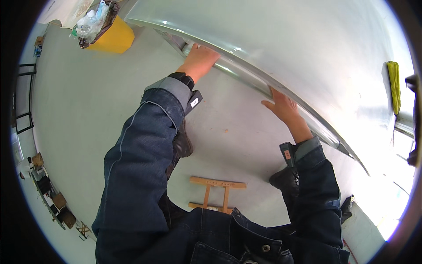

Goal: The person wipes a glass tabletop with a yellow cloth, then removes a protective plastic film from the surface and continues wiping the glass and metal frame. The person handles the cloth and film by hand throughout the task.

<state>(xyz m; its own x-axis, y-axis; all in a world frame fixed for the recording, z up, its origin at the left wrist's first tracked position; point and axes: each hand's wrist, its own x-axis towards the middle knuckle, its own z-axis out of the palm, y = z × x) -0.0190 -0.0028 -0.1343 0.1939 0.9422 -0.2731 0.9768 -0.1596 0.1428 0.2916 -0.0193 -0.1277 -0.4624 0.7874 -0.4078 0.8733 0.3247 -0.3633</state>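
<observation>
A large glossy pale-grey panel (283, 43), much like a tabletop, slants across the upper right. Below its near edge runs a shiny metal rail (244, 77). My left hand (201, 59) reaches to the rail at its far-left stretch, with the fingertips partly hidden under the panel edge. Farther right along the same edge is my right hand (284, 106), its thumb spread and its fingers tucked beneath the panel. Whether either hand grips the rail cannot be seen. Both wrists carry dark strapped-on devices below rolled denim cuffs.
A wooden stool (217, 182) stands on the grey floor (82, 109) between my feet. At upper left is a yellow bin (115, 36) with plastic waste. A yellow-green cloth (394, 87) lies at the panel's right. Boxes and other items line a shelf (46, 198) along the left.
</observation>
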